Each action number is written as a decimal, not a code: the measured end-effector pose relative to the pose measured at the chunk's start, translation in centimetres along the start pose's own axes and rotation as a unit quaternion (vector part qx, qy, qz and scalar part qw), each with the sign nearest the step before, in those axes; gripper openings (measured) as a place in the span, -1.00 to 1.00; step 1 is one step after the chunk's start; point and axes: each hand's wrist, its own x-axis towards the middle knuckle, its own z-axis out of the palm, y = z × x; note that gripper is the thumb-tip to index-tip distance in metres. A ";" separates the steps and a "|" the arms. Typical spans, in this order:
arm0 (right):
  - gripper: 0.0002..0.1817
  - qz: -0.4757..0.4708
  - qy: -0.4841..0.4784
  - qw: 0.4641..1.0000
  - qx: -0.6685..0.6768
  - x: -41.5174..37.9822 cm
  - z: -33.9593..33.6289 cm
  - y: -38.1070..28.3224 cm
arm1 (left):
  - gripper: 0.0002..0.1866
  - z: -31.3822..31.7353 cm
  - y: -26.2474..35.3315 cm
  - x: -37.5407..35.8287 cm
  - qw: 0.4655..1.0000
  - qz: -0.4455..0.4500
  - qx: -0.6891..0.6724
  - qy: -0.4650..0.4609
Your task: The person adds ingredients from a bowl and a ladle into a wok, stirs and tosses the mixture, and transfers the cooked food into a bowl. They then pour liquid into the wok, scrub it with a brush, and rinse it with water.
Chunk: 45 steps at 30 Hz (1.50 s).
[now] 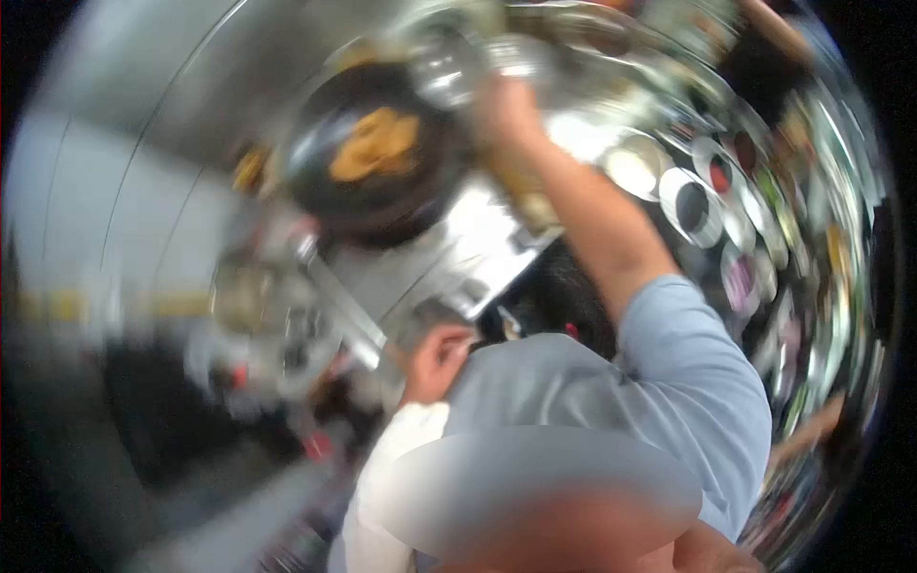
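A dark wok (306,191) stands at upper left with yellow-brown food (377,145) in it. My left hand (442,361) is near my body, its fingers curled beside a grey, cloth-like patch (430,320). A long metal bar (339,301) runs from near the wok toward this hand; I cannot make out whether the hand grips it. My right arm reaches forward past the wok's right side. Motion smears my right hand (509,105), hiding its finger positions. Next to it are a round metal vessel or strainer (444,65) and another shiny metal bowl (521,59).
Several round containers, including a white-rimmed one (693,207) and one with pale contents (635,170), stand to the right. A bright metal stove surface (478,234) lies below the wok. Another person's arm (778,31) shows at upper right. Blurred items line both sides.
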 end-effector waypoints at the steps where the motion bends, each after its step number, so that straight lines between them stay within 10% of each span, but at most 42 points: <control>1: -0.73 -0.077 0.025 0.994 -0.078 0.2 -1.2 5.6 | -0.73 1.2 -0.7 1.5 0.999 0.016 -0.032 -0.035; 2: -0.74 0.007 0.029 0.974 0.225 -5.6 -6.9 5.8 | -0.74 2.7 0.4 2.4 0.996 -0.002 -0.055 -0.072; 4: -0.74 0.053 0.095 0.939 0.327 -15.0 -15.1 10.2 | -0.76 6.3 1.6 4.8 0.984 0.037 -0.054 -0.166; 12: -0.65 0.369 0.440 0.807 0.140 -48.7 -35.1 30.7 | -0.73 25.5 7.8 7.6 0.866 0.035 0.071 -0.494; 20: -0.78 0.236 0.640 0.593 0.428 -58.5 -43.9 40.1 | -0.76 39.7 12.0 2.9 0.809 0.148 0.150 -0.549; 26: -0.70 0.215 0.630 0.563 0.490 -59.7 -44.5 44.2 | -0.74 39.1 9.2 3.1 0.851 0.052 0.140 -0.503; 31: -0.71 0.396 0.319 0.752 0.419 -54.2 -36.7 40.2 | -0.71 33.1 7.8 4.7 0.906 0.019 0.193 -0.375; 35: -0.70 0.276 -0.095 0.905 0.310 -41.2 -28.2 33.7 | -0.74 23.6 4.2 3.2 0.981 0.022 0.162 -0.107; 38: -0.70 0.136 -0.289 0.929 0.188 -31.3 -23.4 23.3 | -0.80 16.3 -0.3 0.8 0.973 0.056 0.152 0.165; 41: -0.69 -0.085 -0.422 0.903 0.003 -25.1 -15.5 13.8 | -0.85 7.7 -5.0 -2.6 0.840 0.027 0.210 0.500; 45: -0.64 -0.195 -0.594 0.779 -0.050 -23.5 -2.5 5.7 | -0.78 -1.1 -11.5 -5.5 0.710 -0.124 0.232 0.653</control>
